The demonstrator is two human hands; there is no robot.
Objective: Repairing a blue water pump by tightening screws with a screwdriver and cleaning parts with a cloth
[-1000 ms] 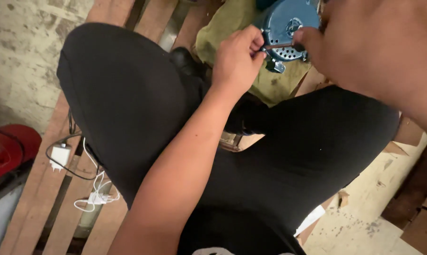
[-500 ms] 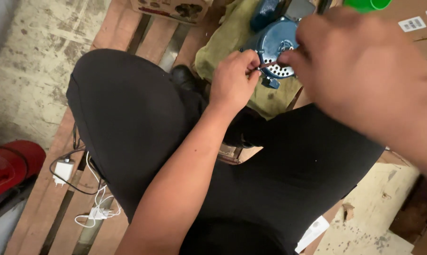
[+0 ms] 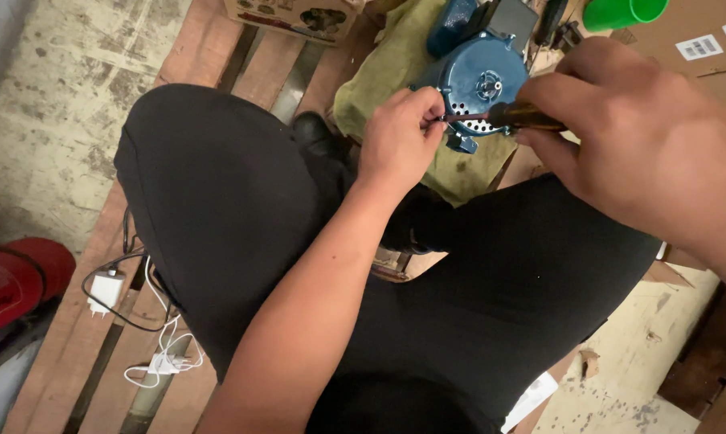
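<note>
Two hands work a screwdriver at the end of one blue motor.

The motor sits on a green rag over the pallet, just past the person's knees; it looks like cast metal, so I judge it heavy, stiff and not fragile, best gripped around the round body rather than by the perforated end cover. The left hand has its fingertips pinched together on the thin shaft of the screwdriver near the tip, right against the cover. The right hand is curled tight around the amber handle, which looks smooth and perhaps slippery. Count: one motor, one screwdriver, one rag, one green cup, one white charger with cable.
</note>
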